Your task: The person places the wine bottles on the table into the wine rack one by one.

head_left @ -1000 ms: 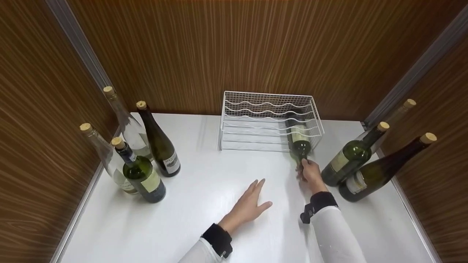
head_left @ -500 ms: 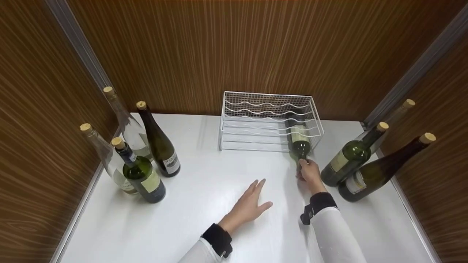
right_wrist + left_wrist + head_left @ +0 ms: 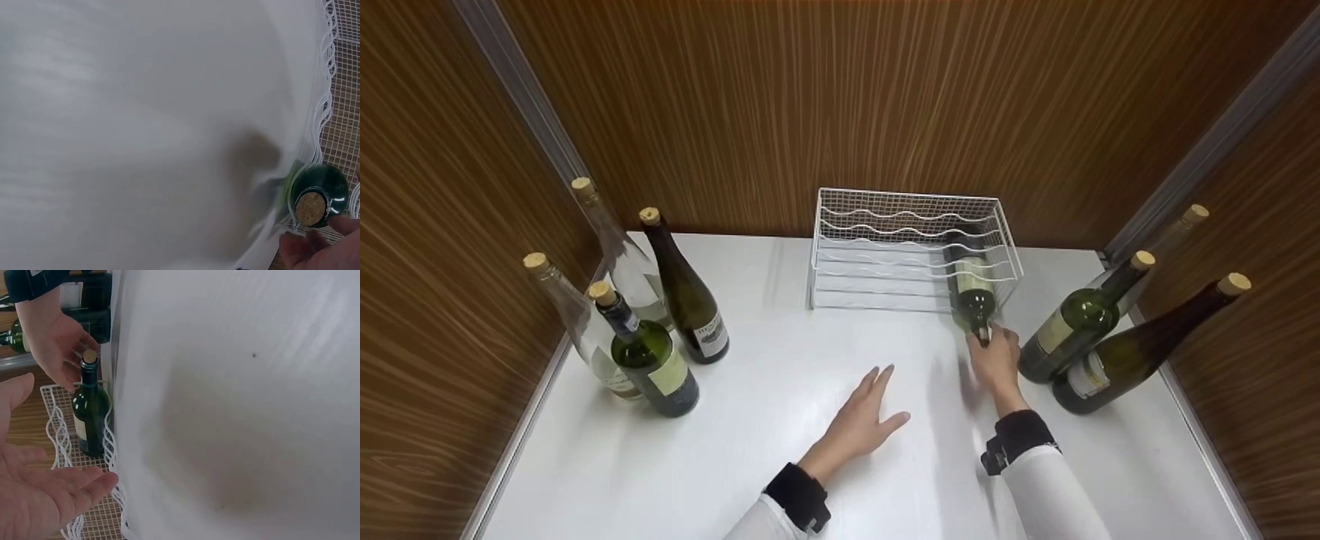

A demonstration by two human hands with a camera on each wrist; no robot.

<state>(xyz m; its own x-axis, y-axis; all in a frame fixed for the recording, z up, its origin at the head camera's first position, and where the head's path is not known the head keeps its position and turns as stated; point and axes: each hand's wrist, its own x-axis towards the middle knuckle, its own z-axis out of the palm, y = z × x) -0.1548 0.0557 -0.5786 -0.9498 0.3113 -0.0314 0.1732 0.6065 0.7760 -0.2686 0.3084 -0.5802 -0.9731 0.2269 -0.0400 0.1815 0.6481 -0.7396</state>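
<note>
In the head view a green wine bottle with a pale label lies in the right end of a white wire rack, its neck toward me. My right hand is at the neck end, fingers spread around it. The left wrist view shows those fingers loose beside the cork, not closed round the bottle. In the right wrist view the cork shows uncovered, with fingertips just below it. My left hand is held over the table with straight fingers and thumb apart, holding nothing.
Several corked bottles stand at the left, including a dark brown bottle and a green bottle. More corked bottles stand at the right, among them a green bottle close to my right hand. Wood-grain panels enclose the white table.
My right hand has loosened from the bottle neck and drawn slightly back, uncovering more of the neck end. The bottle stays in the rack. My left hand has shifted slightly left.
</note>
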